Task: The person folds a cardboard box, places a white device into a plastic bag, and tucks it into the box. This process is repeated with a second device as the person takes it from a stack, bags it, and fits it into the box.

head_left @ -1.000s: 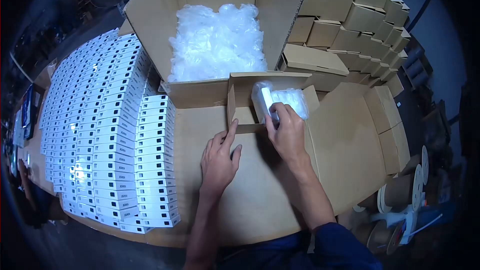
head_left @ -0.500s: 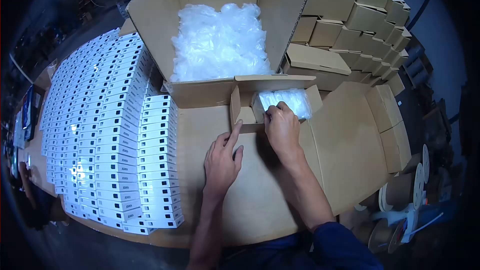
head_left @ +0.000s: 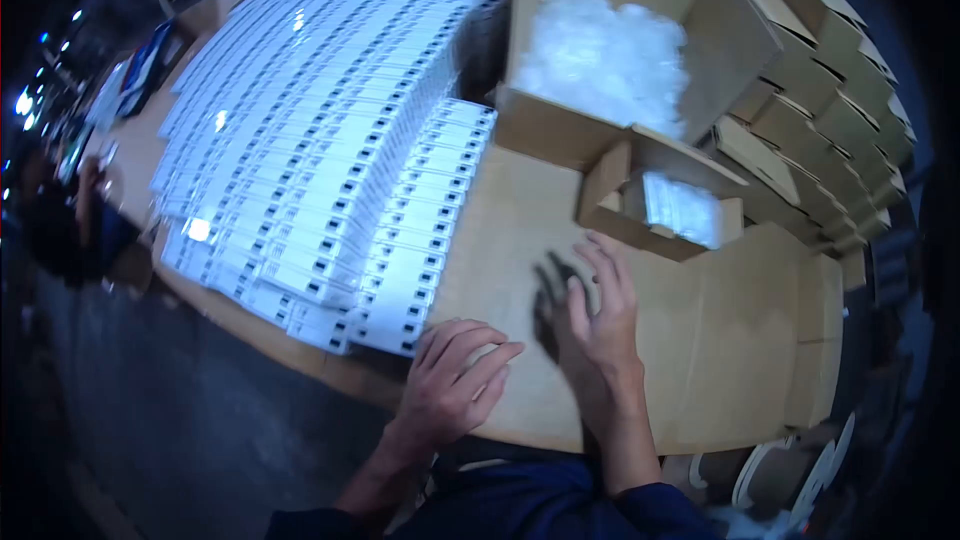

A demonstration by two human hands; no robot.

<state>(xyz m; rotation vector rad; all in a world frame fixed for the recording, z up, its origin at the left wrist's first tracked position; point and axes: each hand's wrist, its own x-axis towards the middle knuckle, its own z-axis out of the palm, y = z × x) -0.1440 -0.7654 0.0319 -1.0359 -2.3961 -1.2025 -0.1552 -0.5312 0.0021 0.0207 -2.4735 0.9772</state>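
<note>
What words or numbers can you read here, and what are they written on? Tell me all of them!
None can be read clearly.
White boxes: dark marks in rows, but any lettering is too small and blurred.
Big cardboard box: a bit of dark writing inside, near the top, too blurred to read.
Small open box: no writing that I can see.

Small carton (head_left: 628, 229): matt brown cardboard
Packs (head_left: 682, 210) inside small carton: glossy plastic
White boxes (head_left: 320, 130) left of small carton: smooth, glossy
Bags (head_left: 605, 55) beyond small carton: shiny, crinkled plastic
</note>
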